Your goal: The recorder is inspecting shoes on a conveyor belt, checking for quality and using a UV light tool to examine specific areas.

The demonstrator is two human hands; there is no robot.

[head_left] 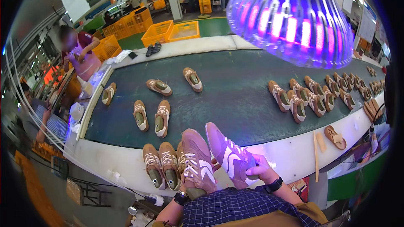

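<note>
My left hand [216,165], mostly hidden, holds up a brown sneaker [197,157] with white laces and a white curved side stripe. Just right of it, my right hand [263,170] is closed round the heel end of a matching sneaker [229,153], toe up and tinted purple by the lamp. A grey-green piece [252,167] shows at that shoe's opening under my fingers. On the white ledge beside my left hand stand more brown sneakers [153,164], with green inserts in their openings.
A purple-glowing lamp [290,25] hangs at upper right. Beyond the ledge [273,153] lies a dark green conveyor belt [227,88] with scattered sneakers at left and a cluster [313,96] at right. A sandal-like brown piece [335,137] lies on the ledge. Another person [82,50] works at far left.
</note>
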